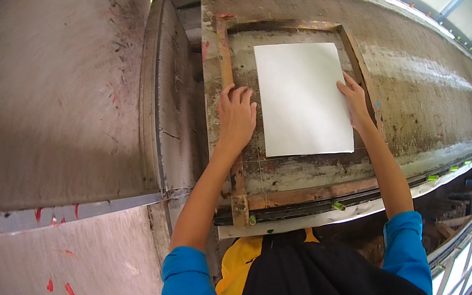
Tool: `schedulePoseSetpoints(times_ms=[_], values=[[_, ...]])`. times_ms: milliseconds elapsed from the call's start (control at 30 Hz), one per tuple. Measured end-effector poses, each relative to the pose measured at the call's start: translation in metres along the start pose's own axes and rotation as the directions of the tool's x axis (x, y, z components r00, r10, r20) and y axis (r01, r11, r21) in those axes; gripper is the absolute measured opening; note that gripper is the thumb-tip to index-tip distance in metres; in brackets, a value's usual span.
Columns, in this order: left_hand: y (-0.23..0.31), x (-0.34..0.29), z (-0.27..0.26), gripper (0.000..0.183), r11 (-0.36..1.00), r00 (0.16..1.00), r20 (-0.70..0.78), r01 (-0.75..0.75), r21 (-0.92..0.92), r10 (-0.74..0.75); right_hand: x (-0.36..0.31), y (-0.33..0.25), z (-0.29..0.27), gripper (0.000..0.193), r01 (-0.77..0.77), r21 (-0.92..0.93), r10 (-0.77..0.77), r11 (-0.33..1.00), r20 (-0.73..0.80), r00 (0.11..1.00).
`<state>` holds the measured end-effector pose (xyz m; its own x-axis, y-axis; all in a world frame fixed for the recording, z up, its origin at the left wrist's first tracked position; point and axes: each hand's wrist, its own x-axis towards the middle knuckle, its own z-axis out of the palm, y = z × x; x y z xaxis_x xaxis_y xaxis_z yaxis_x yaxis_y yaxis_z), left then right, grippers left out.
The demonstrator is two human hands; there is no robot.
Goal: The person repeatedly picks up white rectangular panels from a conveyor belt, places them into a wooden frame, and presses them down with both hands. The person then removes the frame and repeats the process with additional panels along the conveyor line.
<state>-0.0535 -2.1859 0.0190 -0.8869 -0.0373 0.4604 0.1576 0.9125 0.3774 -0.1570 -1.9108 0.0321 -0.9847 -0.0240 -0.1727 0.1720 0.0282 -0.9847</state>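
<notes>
A blank white sheet of paper lies inside a worn wooden frame on a long stained table. My right hand is at the sheet's right edge, its thumb over the margin and its fingers closed beside it; what its fingertips do at the edge is partly hidden. Over the frame's left bar rests my left hand, fingers loosely bent and apart, holding nothing. A narrow gap separates it from the paper. Whether this is one sheet or a thin stack, I cannot tell.
The long table runs off to the right, with small green pegs along its near and far edges. At left stands another large stained surface with red smears, across a narrow gap. Stored items sit below the near edge.
</notes>
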Motion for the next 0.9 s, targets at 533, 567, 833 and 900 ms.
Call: schedulePoseSetpoints(times_ms=[533,567,833,900], values=[[0.003,0.003,-0.001,0.031,0.997,0.999,0.035,-0.010,0.083,0.008,0.001,0.019,0.018,0.050,-0.086,-0.017,0.087,0.996,0.036,0.996],[0.004,0.003,-0.001,0.032,0.996,0.999,0.034,-0.010,0.087,0.007,0.002,0.021,0.019,0.051,-0.078,-0.014,0.078,0.997,0.035,0.996],[0.001,0.001,0.000,0.035,0.988,0.996,0.084,-0.026,0.153,0.013,0.003,0.025,0.022,0.049,-0.067,-0.037,0.067,0.997,0.016,0.998],[0.002,0.001,0.000,0.035,0.985,0.995,0.097,-0.028,0.169,0.011,0.006,0.031,0.020,0.049,-0.040,-0.070,0.040,0.997,0.006,0.999]])
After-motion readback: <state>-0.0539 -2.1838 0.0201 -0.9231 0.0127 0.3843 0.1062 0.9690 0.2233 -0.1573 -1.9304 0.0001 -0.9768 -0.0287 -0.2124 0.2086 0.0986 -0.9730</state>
